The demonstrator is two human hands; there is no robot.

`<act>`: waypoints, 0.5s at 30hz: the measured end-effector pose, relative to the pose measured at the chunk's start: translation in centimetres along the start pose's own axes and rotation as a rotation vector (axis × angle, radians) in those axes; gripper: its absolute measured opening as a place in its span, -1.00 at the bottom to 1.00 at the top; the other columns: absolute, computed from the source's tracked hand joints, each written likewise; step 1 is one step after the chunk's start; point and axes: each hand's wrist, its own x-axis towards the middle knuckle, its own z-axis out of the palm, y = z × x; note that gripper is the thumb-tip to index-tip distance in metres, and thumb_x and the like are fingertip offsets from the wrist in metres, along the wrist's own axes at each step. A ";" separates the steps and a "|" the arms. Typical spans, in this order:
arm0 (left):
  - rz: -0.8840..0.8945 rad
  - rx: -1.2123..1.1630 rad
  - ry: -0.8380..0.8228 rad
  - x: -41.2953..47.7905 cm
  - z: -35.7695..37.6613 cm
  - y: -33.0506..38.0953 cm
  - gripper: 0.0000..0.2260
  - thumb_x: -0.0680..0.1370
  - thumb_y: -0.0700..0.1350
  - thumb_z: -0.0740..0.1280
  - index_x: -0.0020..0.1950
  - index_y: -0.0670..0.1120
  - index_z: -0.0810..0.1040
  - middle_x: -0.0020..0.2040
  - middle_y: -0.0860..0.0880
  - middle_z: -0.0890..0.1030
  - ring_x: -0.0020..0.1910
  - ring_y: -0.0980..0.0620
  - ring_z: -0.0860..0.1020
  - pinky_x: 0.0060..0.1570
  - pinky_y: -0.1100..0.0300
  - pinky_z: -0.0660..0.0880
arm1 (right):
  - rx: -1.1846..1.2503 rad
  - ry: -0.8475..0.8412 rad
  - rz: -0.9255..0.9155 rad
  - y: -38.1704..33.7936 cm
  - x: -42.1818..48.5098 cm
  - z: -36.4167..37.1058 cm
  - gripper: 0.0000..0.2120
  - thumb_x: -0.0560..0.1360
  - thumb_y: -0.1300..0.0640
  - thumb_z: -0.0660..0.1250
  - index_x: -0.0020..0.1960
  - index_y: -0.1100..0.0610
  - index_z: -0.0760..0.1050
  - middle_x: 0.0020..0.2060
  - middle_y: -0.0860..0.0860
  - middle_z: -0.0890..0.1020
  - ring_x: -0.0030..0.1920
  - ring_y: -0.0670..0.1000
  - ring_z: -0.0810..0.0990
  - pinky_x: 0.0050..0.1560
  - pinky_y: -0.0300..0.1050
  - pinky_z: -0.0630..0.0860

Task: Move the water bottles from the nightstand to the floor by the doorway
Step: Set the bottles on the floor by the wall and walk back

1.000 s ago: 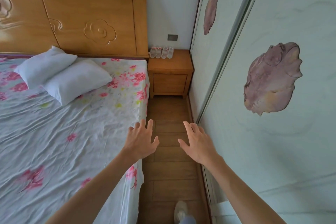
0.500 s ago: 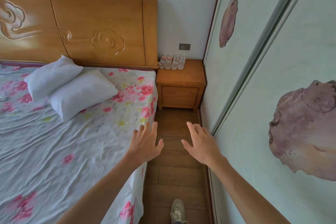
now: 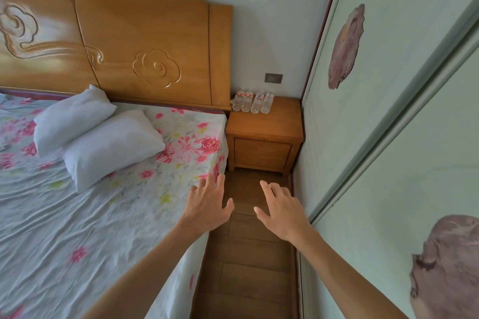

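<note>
Water bottles [image 3: 252, 102]: four, far edge of nightstand [image 3: 269, 122].
Left hand [image 3: 207, 204]: released, fingers spread, empty.
Right hand [image 3: 283, 208]: released, empty.

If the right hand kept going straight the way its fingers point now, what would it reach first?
The right hand is open, fingers aimed up the aisle. Nothing stands in the way above the wooden floor; it would probably meet the nightstand front first, with the water bottles beyond at the back. Depth is hard to judge.
</note>
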 end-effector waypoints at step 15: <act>0.024 -0.018 -0.043 13.8 0.3 -1.4 -0.41 0.56 0.20 0.17 0.50 -0.05 0.20 0.37 -0.07 0.38 0.26 -0.04 0.44 0.21 0.08 0.45 | 0.033 -0.022 0.053 5.1 12.1 -0.9 -0.33 0.57 -0.27 0.06 0.56 0.01 -0.01 0.45 0.01 0.29 0.40 0.06 0.34 0.26 0.00 0.48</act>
